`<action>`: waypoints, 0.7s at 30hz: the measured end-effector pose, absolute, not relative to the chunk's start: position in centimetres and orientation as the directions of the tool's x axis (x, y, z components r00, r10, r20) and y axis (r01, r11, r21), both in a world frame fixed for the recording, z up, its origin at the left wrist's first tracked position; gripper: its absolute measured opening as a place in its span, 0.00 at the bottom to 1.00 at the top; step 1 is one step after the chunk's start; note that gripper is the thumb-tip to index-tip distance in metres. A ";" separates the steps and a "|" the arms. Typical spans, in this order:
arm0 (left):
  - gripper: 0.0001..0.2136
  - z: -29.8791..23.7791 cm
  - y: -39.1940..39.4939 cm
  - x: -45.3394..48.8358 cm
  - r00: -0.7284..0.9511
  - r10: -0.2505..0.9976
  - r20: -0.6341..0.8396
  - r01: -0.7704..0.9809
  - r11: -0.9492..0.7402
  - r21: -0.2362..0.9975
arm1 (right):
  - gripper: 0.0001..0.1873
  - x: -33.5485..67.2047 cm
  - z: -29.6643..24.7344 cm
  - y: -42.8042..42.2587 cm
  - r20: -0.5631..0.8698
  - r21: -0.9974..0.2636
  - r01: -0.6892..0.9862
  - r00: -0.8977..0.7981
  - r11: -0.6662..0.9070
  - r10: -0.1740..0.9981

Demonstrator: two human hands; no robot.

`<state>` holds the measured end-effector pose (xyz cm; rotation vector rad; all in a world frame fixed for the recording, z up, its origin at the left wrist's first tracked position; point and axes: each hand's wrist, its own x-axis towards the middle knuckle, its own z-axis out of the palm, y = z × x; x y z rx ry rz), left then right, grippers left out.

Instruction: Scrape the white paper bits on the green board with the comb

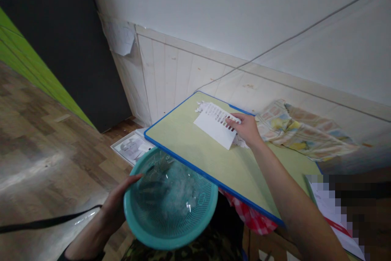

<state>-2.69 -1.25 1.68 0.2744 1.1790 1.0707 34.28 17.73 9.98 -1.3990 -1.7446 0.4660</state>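
My left hand (117, 206) grips the rim of a round teal plastic basket (171, 208), held low beside the table's near edge; the basket looks blurred by motion, with something pale inside. My right hand (246, 128) rests with fingers down on a white sheet of paper (215, 126) whose far edge is cut into a comb of strips. The paper lies on a pale green table top with a blue rim (183, 161). Torn white scraps sit at the paper's far edge.
A crumpled printed cloth (301, 128) lies on the table against the white wall panelling. A framed picture or book (131, 147) lies on the wooden floor below the table corner. Red checked fabric (253, 216) hangs under the table. Papers sit at lower right.
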 end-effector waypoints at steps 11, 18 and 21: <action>0.05 -0.8 -1.8 -4.1 -0.010 0.793 -0.609 -0.514 0.518 0.683 | 0.27 34.9 9.9 18.9 0.338 -0.850 0.456 0.086 0.264 0.937; 0.05 -0.6 -1.8 -4.3 -0.001 0.785 -0.619 -0.553 0.515 0.655 | 0.26 33.7 9.8 18.1 0.281 -0.820 0.505 -0.054 0.268 0.958; 0.05 -0.2 -1.8 -4.1 0.007 0.786 -0.619 -0.571 0.511 0.643 | 0.25 33.1 10.1 17.1 0.259 -0.808 0.521 -0.102 0.273 0.960</action>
